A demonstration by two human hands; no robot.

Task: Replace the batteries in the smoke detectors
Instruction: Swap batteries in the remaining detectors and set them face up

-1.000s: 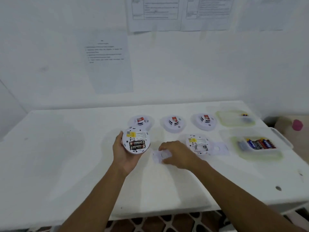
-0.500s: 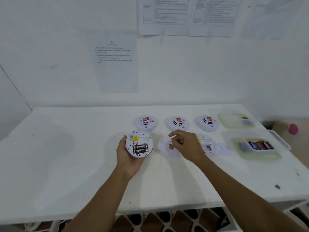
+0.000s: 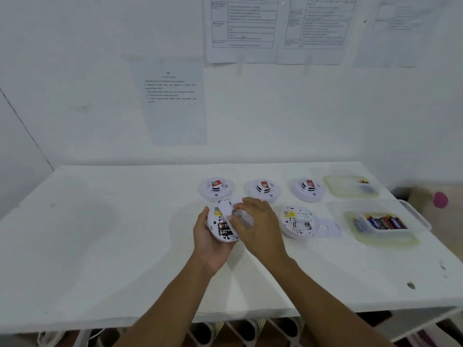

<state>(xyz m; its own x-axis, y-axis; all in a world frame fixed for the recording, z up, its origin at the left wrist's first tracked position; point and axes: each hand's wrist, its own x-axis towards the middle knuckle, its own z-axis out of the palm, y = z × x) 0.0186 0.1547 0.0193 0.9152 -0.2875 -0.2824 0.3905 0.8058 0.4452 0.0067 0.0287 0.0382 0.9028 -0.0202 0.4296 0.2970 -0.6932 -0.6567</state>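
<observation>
Head view: left hand [image 3: 209, 242] grips an upturned smoke detector [image 3: 221, 227]; right hand [image 3: 258, 226] holds its white cover [image 3: 235, 212] against it.

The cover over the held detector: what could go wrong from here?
1. The cover lies off-centre over the detector, so it may not lock, or may catch on the battery.
2. The left hand holds the detector tilted; a push from the right hand might make it slip.
</observation>
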